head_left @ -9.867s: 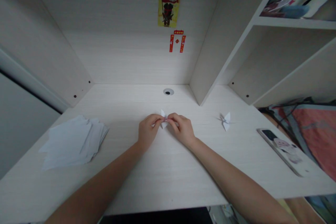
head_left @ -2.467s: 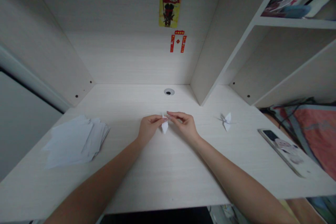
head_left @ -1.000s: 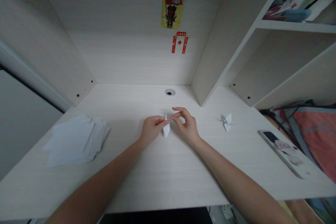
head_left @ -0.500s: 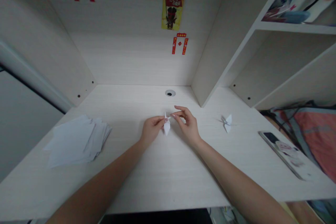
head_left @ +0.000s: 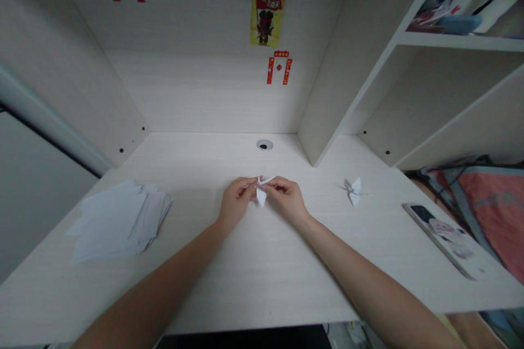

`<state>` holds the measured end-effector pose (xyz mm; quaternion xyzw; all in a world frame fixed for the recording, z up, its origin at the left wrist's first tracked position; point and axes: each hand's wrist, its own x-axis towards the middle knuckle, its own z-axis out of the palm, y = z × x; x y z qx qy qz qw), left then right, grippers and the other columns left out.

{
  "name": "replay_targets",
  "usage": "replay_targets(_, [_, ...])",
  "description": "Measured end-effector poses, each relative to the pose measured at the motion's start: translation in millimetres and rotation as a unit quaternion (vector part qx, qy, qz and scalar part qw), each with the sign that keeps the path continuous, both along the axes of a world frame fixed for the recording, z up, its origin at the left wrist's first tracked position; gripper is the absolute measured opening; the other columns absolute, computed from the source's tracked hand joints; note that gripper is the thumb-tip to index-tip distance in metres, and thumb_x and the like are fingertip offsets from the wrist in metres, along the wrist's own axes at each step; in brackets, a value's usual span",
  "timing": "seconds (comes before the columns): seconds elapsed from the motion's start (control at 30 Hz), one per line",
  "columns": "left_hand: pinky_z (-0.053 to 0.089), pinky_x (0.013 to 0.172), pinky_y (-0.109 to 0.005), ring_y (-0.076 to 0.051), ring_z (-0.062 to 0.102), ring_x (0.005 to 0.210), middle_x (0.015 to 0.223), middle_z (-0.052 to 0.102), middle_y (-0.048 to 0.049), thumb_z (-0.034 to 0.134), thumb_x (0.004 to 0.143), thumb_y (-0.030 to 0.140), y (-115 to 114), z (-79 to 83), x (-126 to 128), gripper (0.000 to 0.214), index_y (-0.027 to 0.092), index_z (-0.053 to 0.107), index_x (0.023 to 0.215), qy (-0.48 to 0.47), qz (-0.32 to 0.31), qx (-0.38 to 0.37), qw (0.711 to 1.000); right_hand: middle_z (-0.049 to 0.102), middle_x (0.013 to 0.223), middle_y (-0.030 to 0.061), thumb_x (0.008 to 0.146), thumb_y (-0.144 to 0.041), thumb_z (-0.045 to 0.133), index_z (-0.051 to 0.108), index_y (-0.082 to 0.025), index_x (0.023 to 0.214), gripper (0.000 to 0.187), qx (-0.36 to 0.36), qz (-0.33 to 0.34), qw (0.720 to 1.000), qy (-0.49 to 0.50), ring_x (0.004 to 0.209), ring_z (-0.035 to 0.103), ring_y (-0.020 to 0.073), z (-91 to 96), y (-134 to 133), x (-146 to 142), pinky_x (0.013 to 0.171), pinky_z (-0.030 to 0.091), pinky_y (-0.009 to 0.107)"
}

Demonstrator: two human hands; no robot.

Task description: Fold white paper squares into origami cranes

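Note:
Between my two hands, over the middle of the desk, is a small folded white paper crane (head_left: 261,197). My left hand (head_left: 236,197) pinches it from the left with thumb and fingers. My right hand (head_left: 287,196) closes on its upper right part, where a thin strip of the paper shows between the hands. One pointed flap hangs down below the fingertips; the fingers hide much of the rest. A second folded paper crane (head_left: 353,191) stands on the desk to the right, apart from both hands.
A loose stack of white paper sheets (head_left: 112,221) lies at the left. On the right is a phone (head_left: 440,237) beside a red and grey cloth bag (head_left: 487,202). Behind my hands a round cable hole (head_left: 265,144) sits in the desk (head_left: 245,283). An upright panel (head_left: 327,92) rises at back right.
My right hand has moved left and its fingers have closed on the paper crane. The upper point, upright before, now leans to the right. My left hand keeps its hold.

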<state>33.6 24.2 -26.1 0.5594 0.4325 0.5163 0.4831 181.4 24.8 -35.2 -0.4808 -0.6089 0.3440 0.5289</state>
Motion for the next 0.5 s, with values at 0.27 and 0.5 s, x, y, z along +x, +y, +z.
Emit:
replay_targets(0.27, [0.047,0.054,-0.019,-0.015,0.061,0.077,0.081,0.065,-0.0037,0.057,0.078,0.034,-2.9,9.4,-6.2,0.018,0.021,0.070,0.081,0.164,0.086,0.123,0.975,0.064,0.067,0.0023,0.074,-0.038,0.063,0.069,-0.020,0.076,0.019,0.031,-0.003,0.998,-0.047,0.064,0.053,0.0150,0.7,-3.5,-0.5,0.060,0.042,0.027])
replay_targets(0.5, [0.046,0.058,-0.021,-0.015,0.062,0.077,0.082,0.067,-0.0033,0.057,0.078,0.033,-1.8,5.6,-4.7,0.017,0.021,0.069,0.080,0.166,0.051,0.112,0.978,0.069,0.073,0.0040,0.066,-0.038,0.072,0.072,-0.022,0.079,0.021,0.022,0.000,0.999,-0.030,0.066,0.056,0.0163,-2.7,-2.3,0.1,0.063,0.043,0.028])
